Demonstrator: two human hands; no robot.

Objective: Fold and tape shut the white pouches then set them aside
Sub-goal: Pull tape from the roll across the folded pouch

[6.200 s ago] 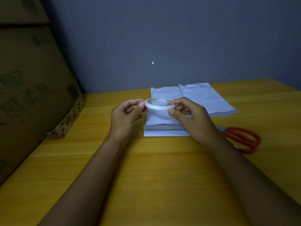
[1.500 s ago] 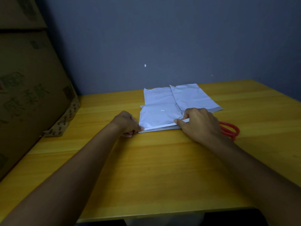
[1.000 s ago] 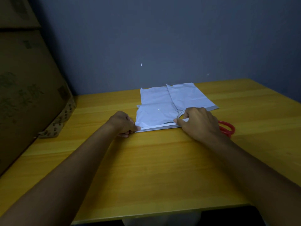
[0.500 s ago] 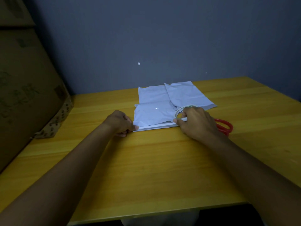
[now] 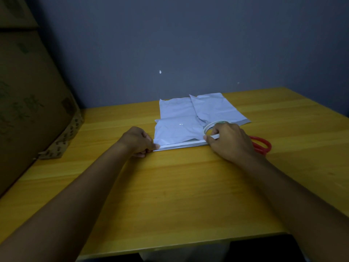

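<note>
A folded white pouch (image 5: 177,132) lies on the yellow table (image 5: 170,195). A strip of white tape (image 5: 181,145) runs along its near edge. My left hand (image 5: 137,141) pinches the strip's left end down at the pouch's left corner. My right hand (image 5: 229,143) grips the tape roll (image 5: 209,126) at the pouch's right corner, with the roll tilted up off the pouch. Two more white pouches (image 5: 213,108) lie flat behind the folded one, overlapping each other.
Red-handled scissors (image 5: 261,145) lie just right of my right hand, partly hidden by it. Large cardboard boxes (image 5: 28,103) stand along the table's left side. A grey wall closes off the back. The table's near edge runs below my forearms.
The tape roll was held in both hands above the pouch; now a strip is pulled out along the pouch's near edge. Over the last second my right hand tipped the roll up.
</note>
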